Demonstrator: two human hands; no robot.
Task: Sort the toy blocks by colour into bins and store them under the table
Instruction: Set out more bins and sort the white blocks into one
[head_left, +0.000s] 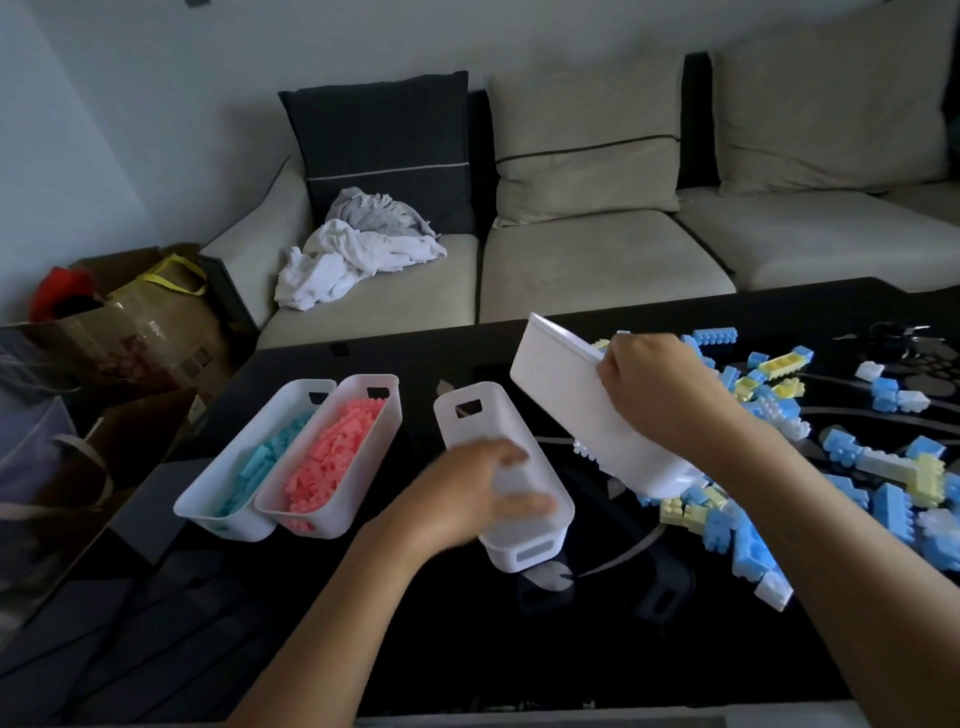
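Head view: pinching rim of tilted white bin (566, 410) with right grip (639, 374), over loose blocks (753, 395) on surface (467, 649). Left grip (483, 483) blurred on empty bin (483, 410); cannot tell whether spread or clamped. Teal bin (249, 457), pink bin (332, 447) filled, left side. Likely light, stiff, slick plastic; best taken by rim or handle slot.

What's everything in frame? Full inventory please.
teal-block bin: 1, white, table left
pink-block bin: 1, white, right of teal-block bin
middle bin: 1, white, table centre
tilted bin: 1, white, over loose blocks
loose blocks: many, blue/yellow/white, table right
table: 1, glossy black, foreground
sofa: 1, beige, behind table
cushions: 3, one dark two beige, on sofa
cloth heap: 1, white-grey, sofa seat
bags: at least 2, brown, floor left
left hand: 1, over middle bin, blurred
right hand: 1, grips tilted bin's rim
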